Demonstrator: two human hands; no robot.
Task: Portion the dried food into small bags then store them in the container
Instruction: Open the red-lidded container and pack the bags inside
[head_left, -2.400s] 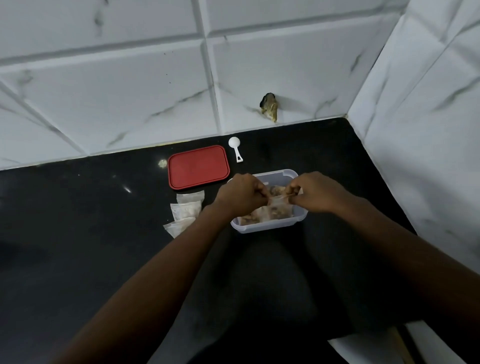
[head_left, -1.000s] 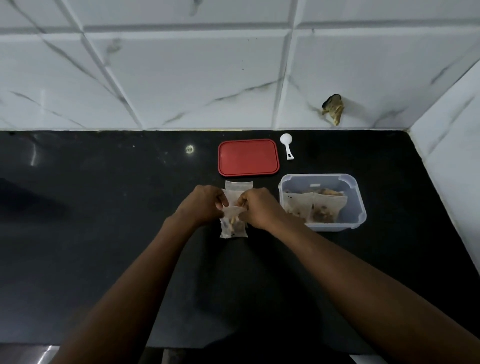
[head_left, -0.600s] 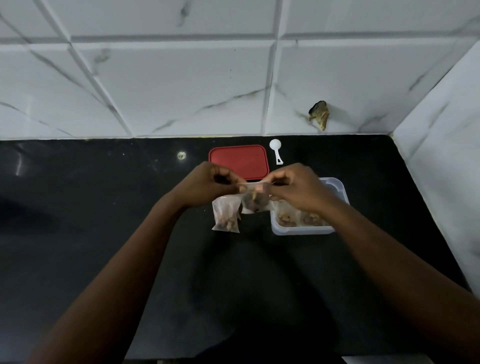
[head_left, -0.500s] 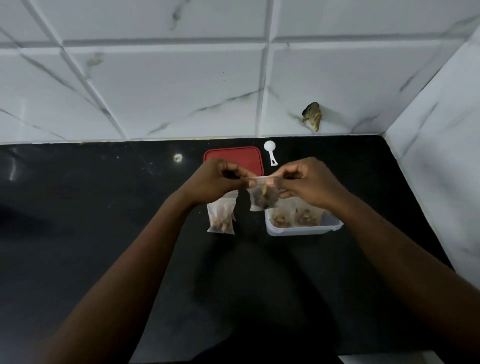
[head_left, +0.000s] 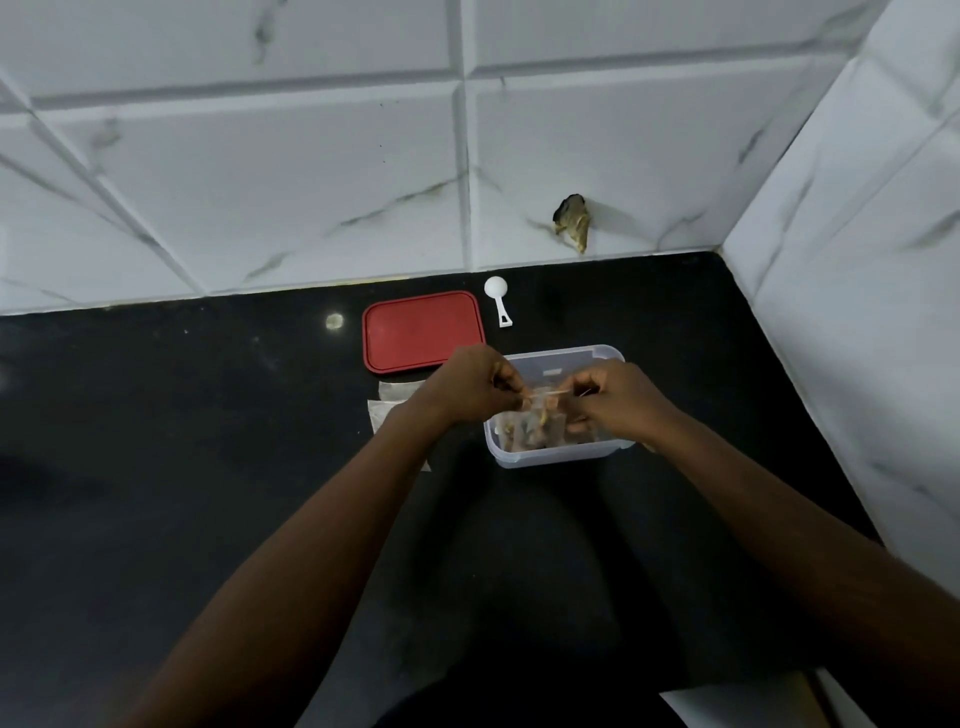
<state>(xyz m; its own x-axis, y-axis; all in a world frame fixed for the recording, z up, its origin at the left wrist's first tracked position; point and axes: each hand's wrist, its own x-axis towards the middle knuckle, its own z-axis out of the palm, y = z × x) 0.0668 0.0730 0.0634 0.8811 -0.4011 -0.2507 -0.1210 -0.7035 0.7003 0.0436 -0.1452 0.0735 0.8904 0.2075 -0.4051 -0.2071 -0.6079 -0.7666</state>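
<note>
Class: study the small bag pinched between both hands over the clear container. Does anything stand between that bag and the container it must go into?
Nothing visible does. The left hand and right hand pinch the small bag over the clear container, whose top is open; its red lid lies apart on the counter.

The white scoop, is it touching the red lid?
Apart. The head view shows a strip of black counter between the white scoop and the red lid.
</note>
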